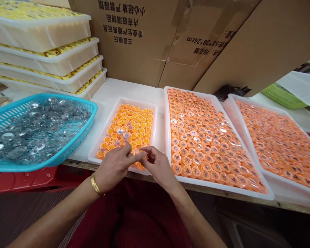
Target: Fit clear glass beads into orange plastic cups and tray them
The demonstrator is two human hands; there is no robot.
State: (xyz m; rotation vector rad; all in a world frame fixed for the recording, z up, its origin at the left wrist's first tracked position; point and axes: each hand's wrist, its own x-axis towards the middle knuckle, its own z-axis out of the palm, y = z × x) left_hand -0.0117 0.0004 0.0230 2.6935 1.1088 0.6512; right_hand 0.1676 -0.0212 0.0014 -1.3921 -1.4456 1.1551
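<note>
My left hand point(116, 166) and my right hand point(159, 168) meet at the near edge of a small white tray point(155, 119). Rows of small orange cups point(142, 124) with yellow contents fill this tray, and a few clear domed lids point(120, 131) lie on top of them. Curled thumb and fingers of my right hand close round a small orange cup, mostly hidden by the fingers. The left index finger reaches across to the right fingertips, touching there; its other fingers are folded, and what they hold is hidden.
At left, a blue basket point(91, 120) holds many clear lids. Two larger white trays point(167, 137) of lidded orange cups stand at right. Stacked white trays point(41, 32) with yellow pieces rise at back left. Cardboard boxes point(150, 51) line the rear; a red stool point(38, 177) sits below.
</note>
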